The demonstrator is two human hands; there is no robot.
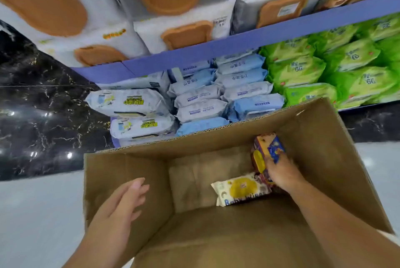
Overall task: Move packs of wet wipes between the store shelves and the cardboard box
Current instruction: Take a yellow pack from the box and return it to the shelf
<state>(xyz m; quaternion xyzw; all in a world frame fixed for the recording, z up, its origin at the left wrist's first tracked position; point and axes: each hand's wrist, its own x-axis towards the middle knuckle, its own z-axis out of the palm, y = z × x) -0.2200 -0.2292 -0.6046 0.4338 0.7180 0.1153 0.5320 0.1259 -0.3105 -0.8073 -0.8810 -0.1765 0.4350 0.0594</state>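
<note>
Inside the open brown cardboard box (121, 181), near its right wall, I see my right hand (279, 172) clamped round a dark, multicoloured pack of wet wipes with a yellow lid (267, 148), held on edge. Just beside it, a cream pack with a round yellow lid (240, 189) lies flat on the box floor. My left hand (121, 202), fingers straight and holding nothing, hovers at the left wall. Beyond, under the purple-edged shelf (238, 46), are stacked pale blue packs (238, 85) and green packs (324, 68).
</note>
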